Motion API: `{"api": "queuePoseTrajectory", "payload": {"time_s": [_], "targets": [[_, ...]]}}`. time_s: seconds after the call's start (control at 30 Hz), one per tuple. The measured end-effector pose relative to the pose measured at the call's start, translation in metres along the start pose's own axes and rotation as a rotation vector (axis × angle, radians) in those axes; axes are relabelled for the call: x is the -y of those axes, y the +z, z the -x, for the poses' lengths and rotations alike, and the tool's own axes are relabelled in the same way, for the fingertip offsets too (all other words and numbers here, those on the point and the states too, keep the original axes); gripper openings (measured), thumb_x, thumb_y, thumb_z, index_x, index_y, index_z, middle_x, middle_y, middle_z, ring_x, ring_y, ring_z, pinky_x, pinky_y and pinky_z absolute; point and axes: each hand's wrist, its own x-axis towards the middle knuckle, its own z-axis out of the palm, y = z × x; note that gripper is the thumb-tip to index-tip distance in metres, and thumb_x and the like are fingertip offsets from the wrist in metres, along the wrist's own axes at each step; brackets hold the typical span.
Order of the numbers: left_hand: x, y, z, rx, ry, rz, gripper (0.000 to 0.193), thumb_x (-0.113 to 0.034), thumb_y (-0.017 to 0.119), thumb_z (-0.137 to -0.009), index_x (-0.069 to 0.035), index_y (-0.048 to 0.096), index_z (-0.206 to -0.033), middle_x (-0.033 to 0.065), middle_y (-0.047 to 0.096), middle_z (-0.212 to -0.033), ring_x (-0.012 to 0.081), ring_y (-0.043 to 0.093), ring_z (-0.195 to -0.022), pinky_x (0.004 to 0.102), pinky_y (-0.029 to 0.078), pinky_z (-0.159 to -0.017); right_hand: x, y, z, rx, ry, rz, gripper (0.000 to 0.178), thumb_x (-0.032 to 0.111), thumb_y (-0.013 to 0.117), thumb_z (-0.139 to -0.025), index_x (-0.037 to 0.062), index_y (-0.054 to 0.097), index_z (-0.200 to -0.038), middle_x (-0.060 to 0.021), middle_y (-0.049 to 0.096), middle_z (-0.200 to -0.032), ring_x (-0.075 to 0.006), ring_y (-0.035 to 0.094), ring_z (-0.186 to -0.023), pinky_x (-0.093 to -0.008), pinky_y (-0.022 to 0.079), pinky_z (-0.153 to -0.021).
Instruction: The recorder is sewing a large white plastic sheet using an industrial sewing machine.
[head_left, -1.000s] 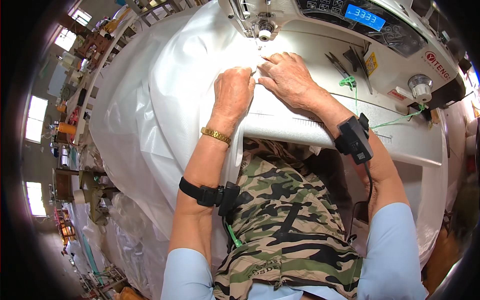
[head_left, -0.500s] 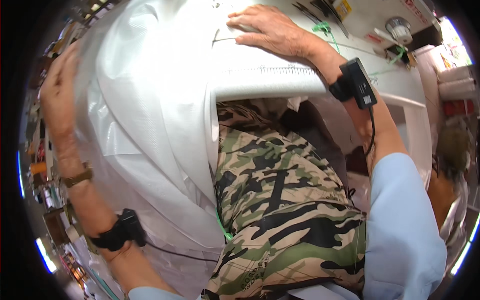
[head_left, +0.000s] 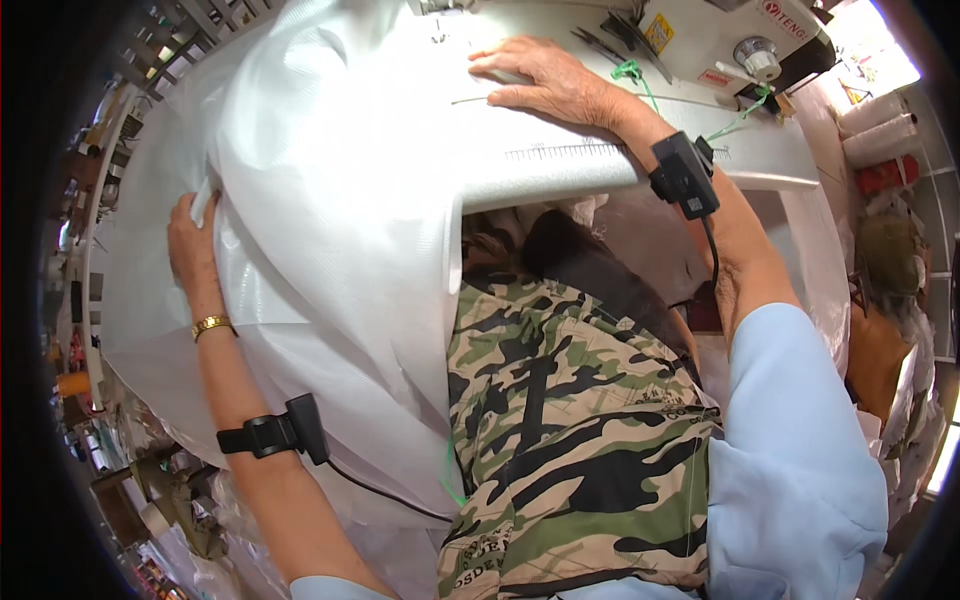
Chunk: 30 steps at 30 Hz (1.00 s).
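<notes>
A large white glossy sheet is draped in loose folds over the table's left half and hangs off the front edge. My left hand pinches a raised fold of it at the far left, thumb and fingers closed together. Beyond the table's front edge, my right hand lies flat, fingers stretched, on the white surface near the sewing machine's needle area. Glare there hides where the sheet ends and the tabletop begins. My right hand holds nothing that I can see.
The sewing machine body stands at the back right, with a round dial. Beside it lie dark tweezers and green thread. A ruler scale runs along the table's front edge. Camouflage cloth covers my lap.
My left hand has come inward to the right and down, now gathering a fold of the sheet. My right hand stays flat at nearly the same spot. The whole view has shifted slightly.
</notes>
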Motion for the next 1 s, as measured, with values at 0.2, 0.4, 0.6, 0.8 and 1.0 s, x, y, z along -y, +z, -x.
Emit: {"api": "queuePoseTrajectory", "payload": {"time_s": [0.2, 0.4, 0.6, 0.8, 1.0], "targets": [[-0.014, -0.001, 0.006, 0.089, -0.096, -0.009, 0.039, -0.039, 0.056, -0.094, -0.007, 0.058, -0.117, 0.0172, 0.064, -0.114, 0.0385, 0.06, -0.104, 0.0451, 0.049, -0.084, 0.027, -0.004, -0.004, -0.061, 0.077, -0.059, 0.046, 0.027, 0.064, -0.088, 0.0092, 0.056, -0.13, -0.0128, 0.062, -0.111, -0.0271, 0.056, -0.108, -0.0422, 0.043, -0.098], [0.017, -0.016, 0.026, 0.109, -0.089, -0.066, 0.033, -0.035, 0.051, -0.096, -0.005, 0.054, -0.109, 0.022, 0.065, -0.101, 0.0434, 0.06, -0.094, 0.0504, 0.047, -0.076, 0.071, 0.025, -0.029, -0.13, -0.047, -0.003, 0.02, 0.006, 0.064, -0.083, 0.0145, 0.067, -0.101, -0.0045, 0.062, -0.086, -0.0229, 0.057, -0.087, -0.0377, 0.041, -0.083], [0.121, -0.059, 0.135, 0.049, -0.214, 0.006, 0.033, -0.029, 0.04, -0.098, -0.003, 0.061, -0.101, 0.0215, 0.066, -0.107, 0.0404, 0.06, -0.102, 0.0496, 0.047, -0.083, 0.074, 0.011, -0.023, -0.22, -0.105, 0.005, 0.012, 0.005, 0.066, -0.081, 0.0132, 0.067, -0.091, -0.0049, 0.061, -0.085, -0.0226, 0.058, -0.087, -0.0374, 0.041, -0.083], [0.128, -0.097, 0.214, 0.316, -0.417, -0.192, 0.026, -0.023, 0.048, -0.094, -0.005, 0.062, -0.105, 0.0233, 0.066, -0.106, 0.0414, 0.059, -0.103, 0.0491, 0.046, -0.086, 0.061, 0.005, -0.013, -0.251, -0.102, -0.12, 0.017, 0.017, 0.059, -0.089, 0.0118, 0.068, -0.102, -0.0063, 0.061, -0.087, -0.0245, 0.058, -0.086, -0.0383, 0.041, -0.085], [0.164, -0.141, 0.245, -0.028, -0.152, -0.378, 0.042, -0.022, 0.067, -0.087, -0.003, 0.057, -0.123, 0.0154, 0.06, -0.123, 0.0333, 0.059, -0.105, 0.0425, 0.047, -0.09, 0.15, 0.003, 0.06, -0.274, 0.029, -0.477, 0.021, 0.019, 0.06, -0.093, -0.0008, 0.066, -0.093, -0.0177, 0.065, -0.078, -0.0302, 0.066, -0.071, -0.0356, 0.052, -0.066]]}}
